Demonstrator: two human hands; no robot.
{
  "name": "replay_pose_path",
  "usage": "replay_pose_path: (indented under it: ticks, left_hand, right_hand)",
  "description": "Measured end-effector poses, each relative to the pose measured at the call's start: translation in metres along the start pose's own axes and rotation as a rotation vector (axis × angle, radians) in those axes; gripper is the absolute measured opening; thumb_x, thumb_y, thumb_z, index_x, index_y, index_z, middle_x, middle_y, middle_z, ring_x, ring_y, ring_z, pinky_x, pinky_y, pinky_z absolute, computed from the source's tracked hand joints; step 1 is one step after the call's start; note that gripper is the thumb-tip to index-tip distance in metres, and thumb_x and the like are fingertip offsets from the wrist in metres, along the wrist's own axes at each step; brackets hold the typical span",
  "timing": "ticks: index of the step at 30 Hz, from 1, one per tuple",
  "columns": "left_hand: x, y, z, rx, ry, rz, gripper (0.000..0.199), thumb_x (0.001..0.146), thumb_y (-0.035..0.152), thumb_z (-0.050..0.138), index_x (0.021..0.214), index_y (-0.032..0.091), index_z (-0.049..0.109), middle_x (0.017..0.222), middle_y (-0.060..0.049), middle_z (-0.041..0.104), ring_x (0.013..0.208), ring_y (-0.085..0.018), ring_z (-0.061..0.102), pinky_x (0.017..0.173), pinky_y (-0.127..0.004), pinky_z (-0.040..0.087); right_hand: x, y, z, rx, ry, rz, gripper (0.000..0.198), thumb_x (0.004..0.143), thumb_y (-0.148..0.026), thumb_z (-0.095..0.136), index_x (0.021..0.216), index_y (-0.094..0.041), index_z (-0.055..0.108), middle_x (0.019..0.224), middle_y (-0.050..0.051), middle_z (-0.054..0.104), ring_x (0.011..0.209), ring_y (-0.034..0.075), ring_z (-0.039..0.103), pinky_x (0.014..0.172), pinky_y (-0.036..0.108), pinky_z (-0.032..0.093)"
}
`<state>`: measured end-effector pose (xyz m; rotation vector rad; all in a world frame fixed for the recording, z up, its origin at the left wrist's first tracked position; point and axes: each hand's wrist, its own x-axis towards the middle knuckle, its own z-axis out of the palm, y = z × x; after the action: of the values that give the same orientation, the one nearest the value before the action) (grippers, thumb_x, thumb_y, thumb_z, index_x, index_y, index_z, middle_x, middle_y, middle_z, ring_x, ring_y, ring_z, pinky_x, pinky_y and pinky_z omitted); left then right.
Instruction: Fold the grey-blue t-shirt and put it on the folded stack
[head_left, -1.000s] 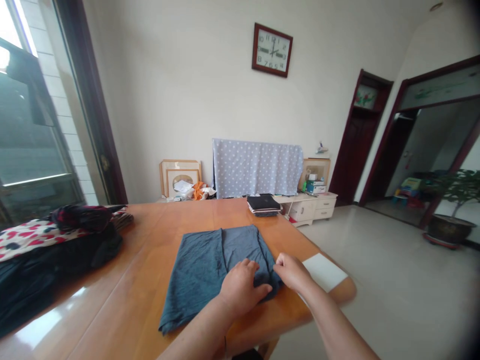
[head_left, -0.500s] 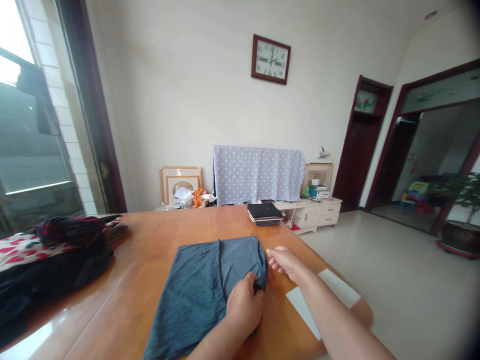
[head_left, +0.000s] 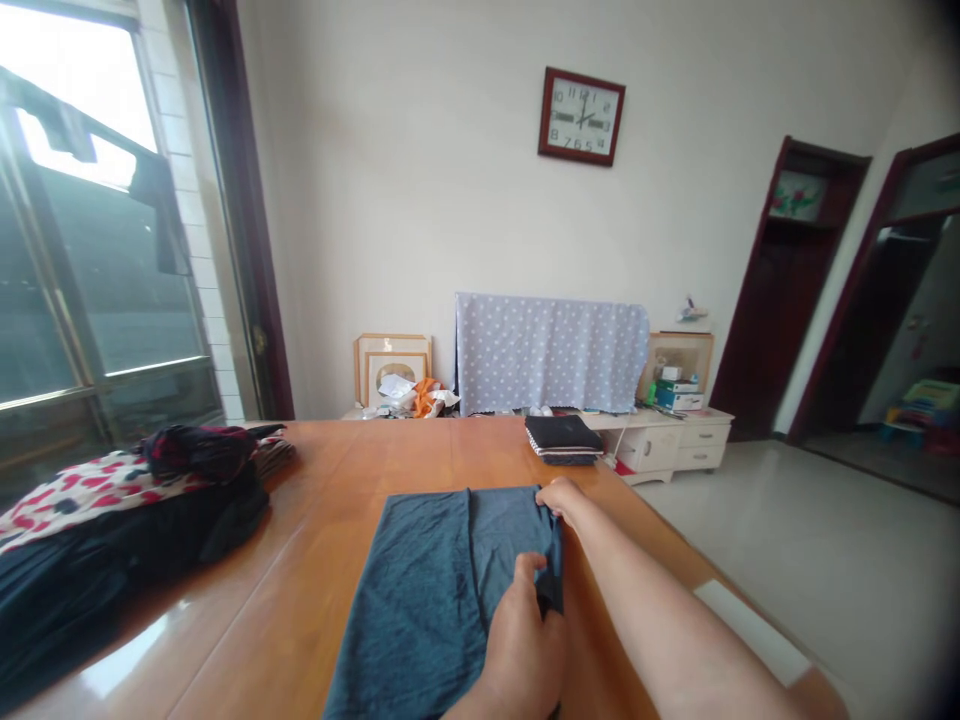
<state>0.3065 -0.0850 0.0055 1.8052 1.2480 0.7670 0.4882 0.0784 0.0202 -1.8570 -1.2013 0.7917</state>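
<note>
A dark blue-grey garment (head_left: 427, 580) lies folded flat on the wooden table (head_left: 247, 600), with a fold line running down its middle; which kind of garment it is I cannot tell. At its far right corner, my right hand (head_left: 562, 500) pinches the cloth edge. My left hand (head_left: 527, 635) is closer to me on the same right edge, thumb on top and fingers curled round the cloth, partly hidden.
A neat stack of folded clothes (head_left: 564, 440) sits at the table's far edge. A loose heap of clothes (head_left: 135, 510) covers the left side. Past the right forearm lies a pale sheet (head_left: 754, 630). A white cabinet (head_left: 675, 440) stands behind the table.
My right hand has come from beside the garment onto its far right corner and taken hold. My left hand stays at the right edge, its thumb now raised. The view has turned left.
</note>
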Motion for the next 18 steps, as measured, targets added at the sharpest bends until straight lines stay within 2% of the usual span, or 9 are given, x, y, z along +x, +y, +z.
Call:
replay_pose_path:
  ticks: [5, 9, 13, 18]
  left_hand:
    - [-0.006, 0.002, -0.029, -0.056, -0.019, 0.111, 0.079, 0.067, 0.003, 0.047, 0.142, 0.027, 0.043, 0.133, -0.002, 0.062, 0.121, -0.018, 0.058, 0.103, -0.026, 0.042]
    - [-0.014, 0.0, -0.059, -0.034, -0.007, 0.185, 0.079, 0.067, 0.003, 0.046, 0.143, 0.026, 0.048, 0.14, 0.0, 0.059, 0.129, -0.018, 0.054, 0.11, -0.027, 0.039]
    - [-0.026, -0.01, -0.09, 0.025, 0.063, 0.213, 0.073, 0.067, 0.004, 0.045, 0.134, 0.027, 0.058, 0.131, 0.0, 0.064, 0.124, -0.019, 0.056, 0.108, -0.028, 0.041]
    - [-0.049, -0.032, -0.122, 0.098, 0.121, 0.174, 0.056, 0.068, 0.004, 0.043, 0.111, 0.029, 0.069, 0.102, -0.001, 0.067, 0.098, -0.017, 0.063, 0.09, -0.027, 0.047]
  right_hand:
    - [-0.001, -0.016, 0.007, 0.114, -0.025, 0.042, 0.02, 0.069, -0.018, 0.066, 0.067, -0.021, 0.047, 0.045, -0.009, 0.039, 0.041, 0.007, 0.037, 0.042, 0.02, 0.025]
    - [-0.002, -0.045, 0.016, 0.195, -0.127, 0.027, 0.014, 0.074, -0.023, 0.064, 0.075, -0.02, 0.051, 0.052, -0.008, 0.047, 0.043, 0.006, 0.041, 0.044, 0.017, 0.029]
    - [-0.006, -0.08, 0.041, 0.229, -0.199, -0.013, 0.013, 0.078, -0.025, 0.065, 0.084, -0.019, 0.055, 0.059, -0.005, 0.054, 0.045, 0.007, 0.048, 0.046, 0.017, 0.036]
    - [-0.021, -0.115, 0.091, 0.212, -0.259, -0.041, 0.014, 0.079, -0.024, 0.066, 0.087, -0.019, 0.056, 0.06, -0.004, 0.056, 0.044, 0.007, 0.051, 0.042, 0.016, 0.038]
